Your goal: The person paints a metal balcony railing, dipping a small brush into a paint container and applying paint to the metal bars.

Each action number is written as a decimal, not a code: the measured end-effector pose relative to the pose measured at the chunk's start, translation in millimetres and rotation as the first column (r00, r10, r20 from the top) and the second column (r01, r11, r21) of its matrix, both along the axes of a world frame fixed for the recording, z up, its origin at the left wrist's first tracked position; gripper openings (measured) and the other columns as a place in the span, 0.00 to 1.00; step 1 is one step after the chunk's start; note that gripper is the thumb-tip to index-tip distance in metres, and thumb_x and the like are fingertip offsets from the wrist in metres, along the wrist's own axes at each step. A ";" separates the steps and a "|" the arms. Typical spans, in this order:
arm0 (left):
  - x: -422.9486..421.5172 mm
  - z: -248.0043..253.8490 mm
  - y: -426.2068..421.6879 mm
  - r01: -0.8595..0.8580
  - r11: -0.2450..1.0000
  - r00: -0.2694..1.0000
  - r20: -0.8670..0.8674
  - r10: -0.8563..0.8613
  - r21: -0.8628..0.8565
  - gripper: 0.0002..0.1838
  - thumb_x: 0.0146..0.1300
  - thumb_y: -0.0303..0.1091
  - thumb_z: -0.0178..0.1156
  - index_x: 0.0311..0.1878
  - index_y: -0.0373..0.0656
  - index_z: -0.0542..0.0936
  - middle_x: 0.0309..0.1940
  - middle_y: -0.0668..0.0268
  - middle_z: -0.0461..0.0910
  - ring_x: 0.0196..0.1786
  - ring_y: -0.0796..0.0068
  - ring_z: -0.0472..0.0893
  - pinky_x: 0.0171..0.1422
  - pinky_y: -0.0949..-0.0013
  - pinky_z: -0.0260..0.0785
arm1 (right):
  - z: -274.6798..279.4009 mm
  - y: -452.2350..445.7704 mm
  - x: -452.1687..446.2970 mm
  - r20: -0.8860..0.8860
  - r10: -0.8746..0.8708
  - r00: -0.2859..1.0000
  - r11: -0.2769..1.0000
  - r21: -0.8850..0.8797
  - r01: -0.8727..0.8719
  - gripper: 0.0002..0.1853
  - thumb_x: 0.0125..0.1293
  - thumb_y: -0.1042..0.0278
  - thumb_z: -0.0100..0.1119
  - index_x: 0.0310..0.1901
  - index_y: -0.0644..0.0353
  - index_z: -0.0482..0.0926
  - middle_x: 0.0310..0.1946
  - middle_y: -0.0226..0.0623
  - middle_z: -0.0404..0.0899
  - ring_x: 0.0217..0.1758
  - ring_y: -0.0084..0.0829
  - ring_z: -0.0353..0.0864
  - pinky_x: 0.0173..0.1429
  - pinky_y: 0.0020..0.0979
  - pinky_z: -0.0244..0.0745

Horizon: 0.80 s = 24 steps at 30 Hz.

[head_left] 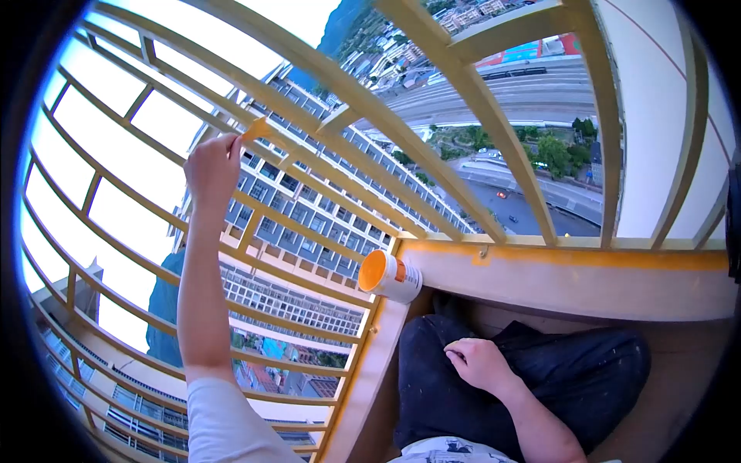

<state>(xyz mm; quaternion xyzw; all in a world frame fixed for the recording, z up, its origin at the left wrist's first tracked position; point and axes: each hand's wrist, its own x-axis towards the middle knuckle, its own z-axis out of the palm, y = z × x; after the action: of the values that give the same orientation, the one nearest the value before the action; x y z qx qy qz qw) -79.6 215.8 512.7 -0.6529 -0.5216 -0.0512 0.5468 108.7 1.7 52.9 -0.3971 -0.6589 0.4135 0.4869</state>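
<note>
My left hand (212, 171) is raised on the left side, up against the metal bars. It is closed around a paintbrush, whose orange, paint-covered tip (261, 130) touches or lies very near a yellowish bar (305, 158); the handle is hidden in my fist. My right hand (480, 364) rests on my dark trousers in my lap, its fingers loosely laid out and holding nothing. Between the bars and my legs, a white tub (403, 281) with orange paint inside stands tilted in view on the corner of the ledge.
Yellow-brown railing bars (494, 131) enclose the front and left. A pale ledge (587, 285) with a fresh orange strip along its top runs to the right. My crossed legs (432, 386) fill the space below. Far beneath lie buildings, a road and trees.
</note>
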 end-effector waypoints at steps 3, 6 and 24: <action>5.8 1.2 -14.4 0.171 0.983 0.924 -0.338 -0.182 -0.061 0.08 0.73 0.38 0.64 0.48 0.53 0.90 0.34 0.67 0.86 0.39 0.70 0.86 0.43 0.65 0.80 | 0.1 -0.2 2.4 0.050 0.008 0.999 1.000 -0.002 -0.008 0.10 0.71 0.64 0.59 0.42 0.59 0.87 0.40 0.43 0.88 0.43 0.45 0.87 0.52 0.42 0.82; 1.0 1.1 -3.9 0.124 0.983 0.891 -0.421 -0.172 -0.139 0.09 0.72 0.34 0.64 0.51 0.52 0.88 0.37 0.66 0.84 0.46 0.69 0.85 0.48 0.64 0.80 | -0.4 2.0 0.6 0.052 0.009 0.999 1.000 0.006 -0.010 0.10 0.71 0.64 0.59 0.42 0.58 0.87 0.40 0.42 0.88 0.43 0.45 0.87 0.52 0.42 0.82; 15.9 -4.3 -19.3 -0.081 0.906 0.898 -0.424 -0.114 -0.415 0.12 0.70 0.27 0.64 0.54 0.46 0.85 0.36 0.62 0.83 0.48 0.66 0.86 0.53 0.62 0.82 | -4.4 0.4 1.5 0.087 -0.006 0.996 1.000 0.020 0.004 0.11 0.71 0.63 0.58 0.41 0.58 0.88 0.38 0.42 0.87 0.43 0.45 0.87 0.52 0.43 0.82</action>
<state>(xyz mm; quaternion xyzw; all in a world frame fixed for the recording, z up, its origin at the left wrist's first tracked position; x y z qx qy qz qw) -63.7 196.5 508.3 -0.7546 -0.3777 0.2067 0.4952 110.2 2.0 48.5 -0.4116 -0.6825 0.3883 0.4626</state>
